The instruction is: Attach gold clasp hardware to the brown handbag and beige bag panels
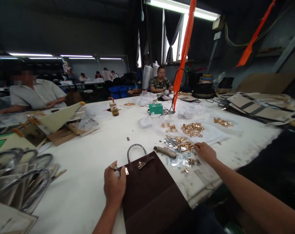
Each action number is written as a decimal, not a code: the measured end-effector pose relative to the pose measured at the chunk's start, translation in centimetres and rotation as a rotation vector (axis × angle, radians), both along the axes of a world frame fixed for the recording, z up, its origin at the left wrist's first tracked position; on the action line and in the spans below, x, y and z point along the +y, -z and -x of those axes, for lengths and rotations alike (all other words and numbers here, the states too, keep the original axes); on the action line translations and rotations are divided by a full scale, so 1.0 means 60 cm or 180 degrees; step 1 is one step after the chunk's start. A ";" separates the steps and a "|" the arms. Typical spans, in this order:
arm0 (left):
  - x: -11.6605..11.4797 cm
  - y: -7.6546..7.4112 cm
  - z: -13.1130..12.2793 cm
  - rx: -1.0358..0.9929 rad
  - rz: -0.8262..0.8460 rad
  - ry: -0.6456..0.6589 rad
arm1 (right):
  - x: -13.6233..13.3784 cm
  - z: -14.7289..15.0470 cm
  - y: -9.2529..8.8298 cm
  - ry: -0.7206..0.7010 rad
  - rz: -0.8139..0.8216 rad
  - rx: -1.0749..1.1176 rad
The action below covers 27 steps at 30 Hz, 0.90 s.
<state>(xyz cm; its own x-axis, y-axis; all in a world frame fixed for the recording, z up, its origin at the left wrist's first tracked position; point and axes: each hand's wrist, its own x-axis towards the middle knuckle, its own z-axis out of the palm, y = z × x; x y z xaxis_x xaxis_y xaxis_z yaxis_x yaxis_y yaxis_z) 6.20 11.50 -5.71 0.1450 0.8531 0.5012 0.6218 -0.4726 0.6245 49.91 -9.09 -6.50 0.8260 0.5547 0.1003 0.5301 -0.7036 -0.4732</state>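
A dark brown bag panel (149,191) lies at the table's near side, with a grey loop handle (137,146) at its top and a gold metal fitting (141,165) near the middle of its upper edge. My left hand (114,185) is closed on the panel's upper left corner, the thumb beside a second shiny metal piece (127,171). Out to the right, my right hand (206,152) reaches to a pile of gold fittings (184,143), fingertips pinched at its edge. What they hold is too small to make out. A worn cylindrical tool (165,151) lies between panel and pile.
More gold pieces (192,129) lie on plastic sheets farther back. Handled bag panels (20,182) are stacked at left, others (254,104) at far right. A jar (113,108) and a green box (155,108) stand mid-table. An orange strip (184,55) hangs down. Two people sit across.
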 end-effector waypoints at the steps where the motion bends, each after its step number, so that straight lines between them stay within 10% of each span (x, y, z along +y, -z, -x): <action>1: -0.007 -0.001 -0.001 0.0007 -0.0285 0.0045 | 0.000 -0.005 0.002 0.0005 0.0000 0.0045; 9: -0.072 -0.074 -0.036 0.0583 -0.1333 0.0761 | -0.040 0.020 -0.027 -0.0065 -0.0687 0.0347; 18: -0.028 -0.102 -0.146 0.2562 -0.0025 0.1732 | 0.042 0.296 -0.074 -0.1434 -0.2143 0.2328; 27: -0.011 -0.111 -0.169 0.2335 0.0407 0.1798 | 0.103 0.335 -0.033 -0.1991 -0.1891 0.2666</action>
<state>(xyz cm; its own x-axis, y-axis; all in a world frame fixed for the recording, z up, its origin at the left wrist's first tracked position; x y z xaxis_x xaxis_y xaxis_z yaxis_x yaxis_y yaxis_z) 16.35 10.83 0.92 0.7980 0.6021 0.0272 0.5804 -0.7798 0.2348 29.79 -2.94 -4.54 0.3612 0.9318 0.0370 0.0748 0.0106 -0.9971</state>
